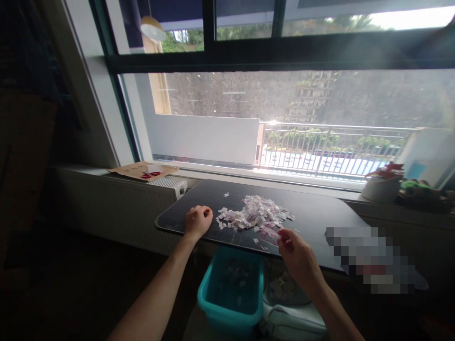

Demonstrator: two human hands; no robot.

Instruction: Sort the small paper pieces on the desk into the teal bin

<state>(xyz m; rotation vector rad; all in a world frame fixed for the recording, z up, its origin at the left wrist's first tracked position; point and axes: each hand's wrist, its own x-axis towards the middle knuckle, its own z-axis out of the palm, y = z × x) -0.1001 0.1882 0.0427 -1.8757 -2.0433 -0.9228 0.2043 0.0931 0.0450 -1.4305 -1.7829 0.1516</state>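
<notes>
A heap of small white and pinkish paper pieces (261, 210) is spread over the middle of a dark table (313, 203). Just left of the heap, my left hand (199, 221) rests over the table with its fingers curled closed; what they hold, if anything, is hidden. At the heap's front right edge, my right hand (296, 248) has thumb and fingertips pinched together beside the pinkish pieces. Whatever is in that pinch is too small to tell. Below the table's front edge stands a turquoise plastic basin (231, 310) with some paper pieces inside.
Right of the basin is another container (282, 286) holding pale pieces, above a white bag-like item (295, 322). Red-handled scissors (151, 175) lie on brown paper (130, 170) at left. A white pot (382, 187) stands on the right sill. A blurred patch covers the table's right end.
</notes>
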